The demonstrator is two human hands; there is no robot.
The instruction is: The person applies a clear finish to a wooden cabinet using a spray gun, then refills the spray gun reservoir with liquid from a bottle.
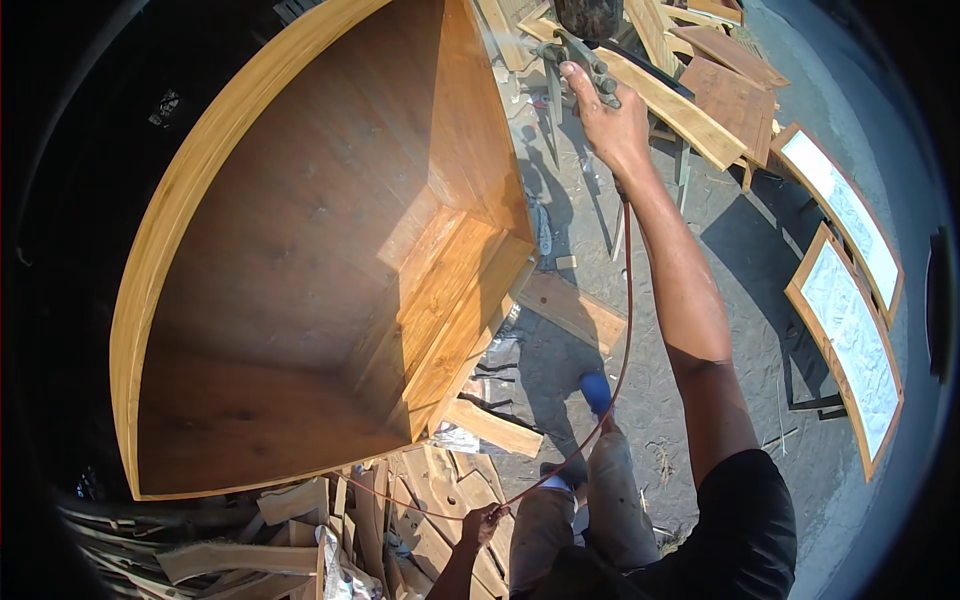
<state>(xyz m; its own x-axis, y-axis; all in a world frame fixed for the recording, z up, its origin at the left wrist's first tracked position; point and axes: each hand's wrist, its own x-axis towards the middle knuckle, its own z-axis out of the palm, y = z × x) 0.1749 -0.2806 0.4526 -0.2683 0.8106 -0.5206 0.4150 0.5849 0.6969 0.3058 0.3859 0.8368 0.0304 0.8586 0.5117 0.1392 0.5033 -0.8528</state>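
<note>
Holding a spray gun [588,60], right hand [612,122] hangs clear of cabinet edge [514,172].

Raised metal spray gun [583,55], curving reddish hose [629,270], open wooden cabinet [290,220]

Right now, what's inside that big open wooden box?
Inside the box, a stepped wooden ledge shows on the right, partly sunlit. Anything behind that ledge is covered, so I can't tell.

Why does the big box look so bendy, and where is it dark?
Head view: the fisheye lens likely bows the box near the picture's rim; head view: sun partly brightens its ledge, while most of its inside lies in shade; head view: dark shadows cross the ground; head view: pale haze hangs beside the spray gun.
</note>
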